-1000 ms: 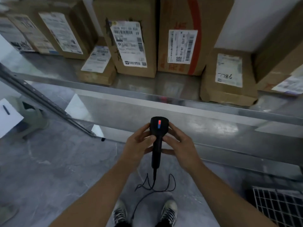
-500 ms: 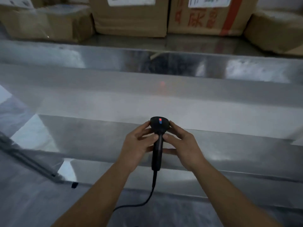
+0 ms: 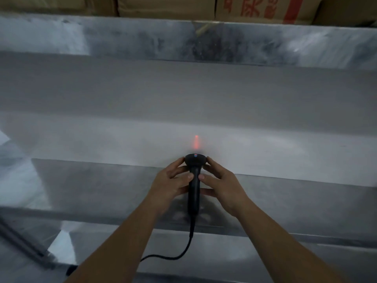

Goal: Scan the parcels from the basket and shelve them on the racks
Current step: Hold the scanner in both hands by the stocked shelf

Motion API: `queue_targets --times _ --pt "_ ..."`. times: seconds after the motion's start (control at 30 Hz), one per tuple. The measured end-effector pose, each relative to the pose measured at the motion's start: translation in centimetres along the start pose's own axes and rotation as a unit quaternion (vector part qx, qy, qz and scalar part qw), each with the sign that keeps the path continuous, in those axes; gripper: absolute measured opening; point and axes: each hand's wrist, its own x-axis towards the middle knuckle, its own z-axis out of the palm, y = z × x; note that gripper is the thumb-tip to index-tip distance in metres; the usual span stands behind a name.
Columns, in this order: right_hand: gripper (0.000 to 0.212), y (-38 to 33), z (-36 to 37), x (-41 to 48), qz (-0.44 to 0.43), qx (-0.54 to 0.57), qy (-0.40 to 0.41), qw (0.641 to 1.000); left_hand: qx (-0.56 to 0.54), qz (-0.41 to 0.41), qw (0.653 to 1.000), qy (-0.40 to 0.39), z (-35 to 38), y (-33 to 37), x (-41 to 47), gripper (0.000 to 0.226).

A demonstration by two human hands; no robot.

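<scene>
— Well, grip status?
— Left hand (image 3: pixel 171 184) and right hand (image 3: pixel 222 186) both curl fingers round the black scanner (image 3: pixel 194 180), near centre, before the metal rack (image 3: pixel 122 88).
— Parcels (image 3: pixel 163 7)?
— Standing along the rack's far edge.

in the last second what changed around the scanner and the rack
The view closed in on the metal rack: the cardboard boxes slid to the top edge, and the floor and shoes left the frame. The scanner now throws a red spot on the rack just ahead of its head. Unchanged: left hand and right hand both hold the scanner.
</scene>
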Motion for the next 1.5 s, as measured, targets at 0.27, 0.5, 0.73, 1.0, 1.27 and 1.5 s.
queue_targets --times 0.27,0.5,0.73,1.0,1.27,1.5 --pt "0.074 1.6 -0.8 0.6 -0.013 -0.184 -0.012 0.983 0.038 0.032 0.999 -0.019 -1.3 -0.8 0.3 0.054" --pt "0.079 2.0 -1.5 0.8 -0.009 -0.290 -0.015 0.957 0.097 0.043 0.994 -0.032 -1.6 -0.9 0.4 0.059" --pt "0.076 2.1 -2.8 0.8 0.014 -0.285 -0.054 0.957 0.184 0.047 0.981 -0.042 -1.7 -1.3 1.0 0.073" --pt "0.122 2.5 -3.3 2.0 0.025 -0.319 -0.073 0.945 0.194 0.028 0.980 -0.039 -1.6 -1.9 1.8 0.061" --pt "0.115 2.8 -3.6 2.7 0.049 -0.360 -0.069 0.929 0.247 0.004 0.967 -0.055 -1.8 -2.0 2.2 0.042" --pt "0.088 2.8 -3.8 2.8 0.052 -0.373 -0.064 0.924 0.242 0.002 0.969 -0.046 -1.8 -1.9 2.4 0.040"
